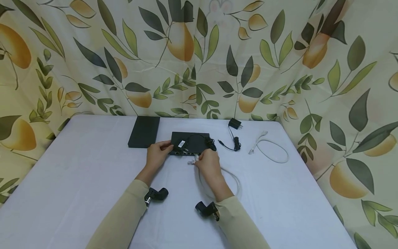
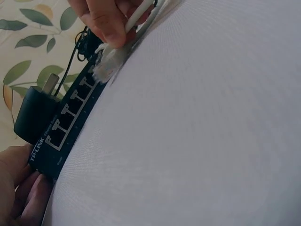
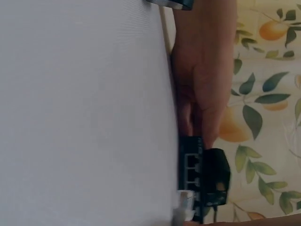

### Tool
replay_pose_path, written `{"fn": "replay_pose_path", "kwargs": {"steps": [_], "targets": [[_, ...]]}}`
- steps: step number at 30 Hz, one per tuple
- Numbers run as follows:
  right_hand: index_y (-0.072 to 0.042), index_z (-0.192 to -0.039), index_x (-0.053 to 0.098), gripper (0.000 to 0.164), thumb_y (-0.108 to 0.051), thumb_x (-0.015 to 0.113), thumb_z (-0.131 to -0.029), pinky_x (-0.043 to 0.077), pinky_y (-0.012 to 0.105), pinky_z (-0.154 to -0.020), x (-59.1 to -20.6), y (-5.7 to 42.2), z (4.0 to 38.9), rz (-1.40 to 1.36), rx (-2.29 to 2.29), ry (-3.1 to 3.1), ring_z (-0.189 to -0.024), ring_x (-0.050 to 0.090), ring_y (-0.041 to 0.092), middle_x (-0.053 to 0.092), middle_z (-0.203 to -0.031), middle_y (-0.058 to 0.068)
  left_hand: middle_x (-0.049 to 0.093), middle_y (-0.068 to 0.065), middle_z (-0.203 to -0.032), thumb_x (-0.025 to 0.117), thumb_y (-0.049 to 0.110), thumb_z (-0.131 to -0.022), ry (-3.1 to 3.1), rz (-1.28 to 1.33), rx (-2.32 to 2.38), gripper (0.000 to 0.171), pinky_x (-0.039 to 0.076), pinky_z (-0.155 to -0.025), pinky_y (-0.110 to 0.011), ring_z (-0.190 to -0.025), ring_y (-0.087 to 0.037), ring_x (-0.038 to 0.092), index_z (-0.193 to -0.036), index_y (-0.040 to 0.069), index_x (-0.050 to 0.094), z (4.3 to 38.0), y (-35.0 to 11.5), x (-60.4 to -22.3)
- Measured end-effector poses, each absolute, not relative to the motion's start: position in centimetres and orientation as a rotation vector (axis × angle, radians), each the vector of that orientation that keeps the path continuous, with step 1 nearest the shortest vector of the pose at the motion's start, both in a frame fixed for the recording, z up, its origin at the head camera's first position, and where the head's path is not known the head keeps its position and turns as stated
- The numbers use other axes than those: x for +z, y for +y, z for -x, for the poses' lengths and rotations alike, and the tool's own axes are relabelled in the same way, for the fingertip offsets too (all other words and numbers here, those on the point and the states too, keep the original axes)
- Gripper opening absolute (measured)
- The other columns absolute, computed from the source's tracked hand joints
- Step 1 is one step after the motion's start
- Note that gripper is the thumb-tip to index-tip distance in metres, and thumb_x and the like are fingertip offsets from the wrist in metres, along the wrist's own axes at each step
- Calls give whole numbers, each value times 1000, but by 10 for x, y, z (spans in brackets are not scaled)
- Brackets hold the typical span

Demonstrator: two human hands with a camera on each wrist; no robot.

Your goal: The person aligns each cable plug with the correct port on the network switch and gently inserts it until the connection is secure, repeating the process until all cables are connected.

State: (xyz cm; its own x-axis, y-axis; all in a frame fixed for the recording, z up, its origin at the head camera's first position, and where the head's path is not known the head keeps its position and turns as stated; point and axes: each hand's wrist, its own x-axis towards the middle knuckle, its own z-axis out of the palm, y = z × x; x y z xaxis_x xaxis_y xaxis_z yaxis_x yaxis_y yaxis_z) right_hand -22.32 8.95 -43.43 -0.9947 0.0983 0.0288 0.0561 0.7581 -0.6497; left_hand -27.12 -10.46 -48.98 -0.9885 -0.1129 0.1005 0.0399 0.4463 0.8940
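Observation:
A black TP-LINK network switch [image 1: 199, 135] lies on the white-covered table, its row of ports [image 2: 70, 110] facing the person. My left hand [image 1: 155, 157] grips the switch's left end, thumb and fingers at the corner. A black power adapter [image 2: 35, 115] rests on top of the switch, and its bundled cord [image 1: 210, 143] lies at the right end. My right hand [image 1: 210, 166] pinches a whitish Ethernet cable [image 2: 139, 14] near its clear plug [image 2: 107, 68], which is close in front of the ports. Another plug [image 1: 190, 162] shows beside the right fingers; the cable loops behind the right wrist.
A flat black box [image 1: 144, 132] lies at the back left. Toward the back right are another black power adapter [image 1: 234, 123] with its cord and a second whitish cable [image 1: 278, 161]. A fruit-patterned curtain [image 1: 217, 76] hangs behind the table.

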Motion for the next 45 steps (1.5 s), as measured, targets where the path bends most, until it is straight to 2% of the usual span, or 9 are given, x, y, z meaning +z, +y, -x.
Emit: {"fn": "replay_pose_path", "kwargs": {"steps": [5, 11, 17, 22, 31, 45], "targets": [[0, -82, 74, 9, -3, 80, -78, 52, 25, -54, -438, 89, 224, 139, 1154, -2855, -64, 64, 16, 73, -79, 11, 72, -11, -114, 71, 18, -92, -2552, -47, -1578, 30, 55, -80, -31, -98, -21, 67, -120, 7, 71, 272, -104, -488], [3, -91, 72, 15, -4, 79, -80, 53, 24, -55, -443, 92, 223, 129, 1256, -2820, -59, 66, 12, 72, -76, 10, 72, -12, -113, 69, 20, -93, -2579, -91, -1581, 31, 56, -76, -28, -95, -22, 67, -121, 7, 70, 277, -105, -484], [3, -95, 72, 20, -6, 80, -79, 52, 23, -56, -448, 94, 221, 82, 1265, -2823, -63, 66, 10, 72, -75, 6, 71, -13, -116, 66, 22, -96, -2586, -155, -1522, 33, 55, -83, -36, -102, -24, 66, -125, 6, 67, 286, -99, -479], [4, -95, 72, 19, -4, 79, -79, 53, 22, -55, -449, 94, 220, 70, 1301, -2798, -63, 67, 11, 73, -74, 7, 71, -15, -115, 67, 24, -95, -2584, -195, -1491, 37, 54, -88, -39, -106, -26, 66, -125, 3, 67, 295, -90, -475], [5, -92, 72, 16, -1, 77, -78, 56, 25, -58, -453, 94, 221, 54, 1288, -2753, -70, 71, 16, 74, -76, 11, 70, -14, -117, 67, 24, -95, -2597, -207, -1470, 38, 54, -87, -39, -106, -26, 65, -128, 5, 65, 295, -85, -478], [2, -80, 72, 7, 0, 77, -75, 48, 22, -50, -451, 93, 229, 49, 1241, -2718, -58, 60, 12, 68, -66, 7, 69, -15, -114, 65, 25, -97, -2624, -104, -1360, 38, 54, -84, -40, -103, -27, 66, -131, 8, 63, 293, -91, -481]]}}
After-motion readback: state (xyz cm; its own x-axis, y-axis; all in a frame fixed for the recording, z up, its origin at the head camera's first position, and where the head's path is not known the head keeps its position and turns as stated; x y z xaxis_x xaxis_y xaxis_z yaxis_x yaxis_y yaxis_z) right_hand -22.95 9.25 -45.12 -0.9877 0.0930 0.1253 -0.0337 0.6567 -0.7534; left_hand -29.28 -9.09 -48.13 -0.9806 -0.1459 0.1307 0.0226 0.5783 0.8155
